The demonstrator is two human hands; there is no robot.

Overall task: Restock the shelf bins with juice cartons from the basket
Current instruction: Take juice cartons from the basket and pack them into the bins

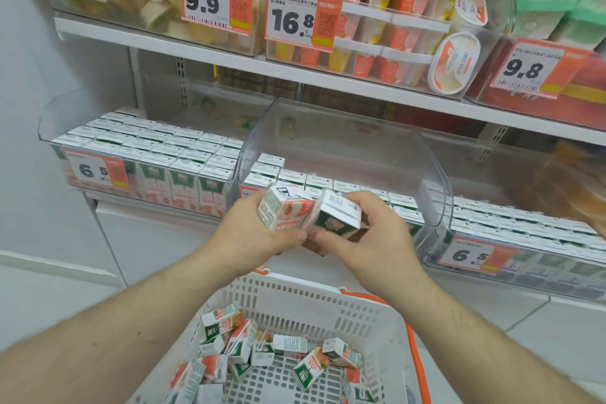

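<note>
Cartons [311, 211] sit gripped in fingers of both the left hand [259, 229] and right hand [370, 233], just ahead of the half-filled bin [439, 207], apparently squared for upright insertion.

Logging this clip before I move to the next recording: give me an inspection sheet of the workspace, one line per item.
Surface: white shelf board above; clear plastic middle bin pulled forward, partly filled.
Job's things: small white-and-green juice cartons in both hands; loose ones in the white slotted basket; left clear bin full.
Clutter: nothing seen.
Grippers: left hand grips cartons; right hand grips a carton, over the basket.
Cables: nothing seen.
Surroundings: orange-and-white price tags; white-lidded dessert cups on the upper shelf; pale tiled floor.
</note>
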